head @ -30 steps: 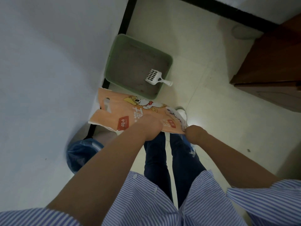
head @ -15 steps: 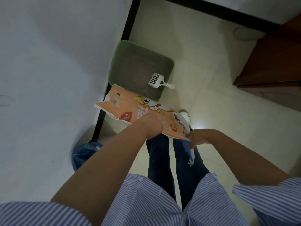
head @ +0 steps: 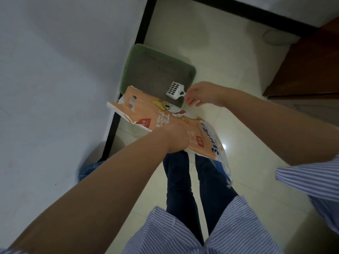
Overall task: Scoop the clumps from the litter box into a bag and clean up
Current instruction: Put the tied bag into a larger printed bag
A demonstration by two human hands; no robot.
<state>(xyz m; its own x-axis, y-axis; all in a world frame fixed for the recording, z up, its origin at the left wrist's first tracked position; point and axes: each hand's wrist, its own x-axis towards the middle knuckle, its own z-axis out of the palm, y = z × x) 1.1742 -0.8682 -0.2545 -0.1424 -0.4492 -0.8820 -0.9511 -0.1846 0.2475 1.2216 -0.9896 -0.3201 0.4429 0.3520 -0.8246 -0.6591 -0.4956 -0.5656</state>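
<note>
The left hand point(head: 177, 137) grips the orange printed bag point(head: 165, 123) around its middle, fingers curled under it, holding it roughly level above the floor point(head: 229, 52) in front of the person's legs point(head: 192, 180); the bag's handle cut-out end points toward the white wall point(head: 55, 70), and its torn white and blue end droops beside the right leg; the right hand point(head: 200, 94) holds nothing, its fingers loosely spread and slightly bent, hovering just beside the handle of the white slotted litter scoop point(head: 174, 89), though whether a fingertip touches the handle cannot be told; the scoop lies tilted in the near right corner of the green litter box point(head: 190, 70), head down on the grey litter point(head: 156, 74); no separate clumps can be made out in the litter at this distance; the litter box sits on the pale tiled floor against the wall's dark baseboard point(head: 145, 24), and the near end of it is partly covered by the bag; a bin lined with a blue bag point(head: 89, 171) stands beside the wall under the left forearm; a brown wooden cabinet point(head: 308, 66) stands at the right; the person wears a blue-and-white striped shirt point(head: 201, 235) and dark trousers.
</note>
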